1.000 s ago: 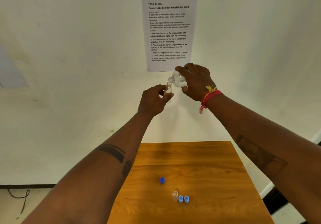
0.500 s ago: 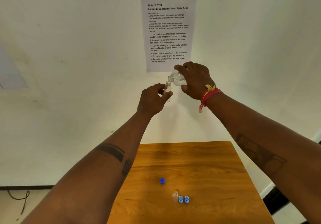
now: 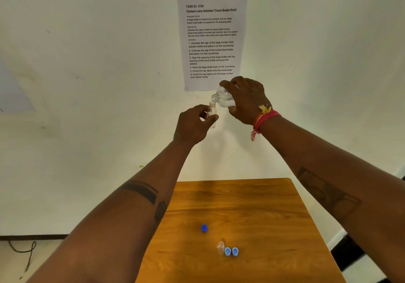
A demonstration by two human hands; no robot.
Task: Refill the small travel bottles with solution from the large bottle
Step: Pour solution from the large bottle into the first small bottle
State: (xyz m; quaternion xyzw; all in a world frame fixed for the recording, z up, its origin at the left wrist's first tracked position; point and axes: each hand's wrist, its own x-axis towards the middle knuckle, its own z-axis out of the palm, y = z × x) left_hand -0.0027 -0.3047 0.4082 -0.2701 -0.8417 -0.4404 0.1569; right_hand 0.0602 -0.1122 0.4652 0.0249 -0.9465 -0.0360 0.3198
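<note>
My left hand (image 3: 194,123) holds a small clear travel bottle (image 3: 212,111) upright, high above the table, with its mouth uncovered. My right hand (image 3: 246,99) grips the large clear bottle (image 3: 222,98), tipped to the left so that its neck sits right over the small bottle's mouth. On the wooden table (image 3: 252,212) below stands a second small clear bottle (image 3: 221,247), uncapped. Two light blue caps (image 3: 231,251) lie beside it on its right. A darker blue cap (image 3: 204,228) lies alone a little farther back and to the left.
A printed task sheet (image 3: 212,41) is taped to the white wall behind my hands. The table's back edge stands against that wall. A dark cable (image 3: 24,252) hangs low at the left, and a dark skirting strip (image 3: 348,254) runs at the right.
Both hands and the two bottles have stayed almost where they were, drifting only slightly upward. The large bottle remains tipped over the small one.
</note>
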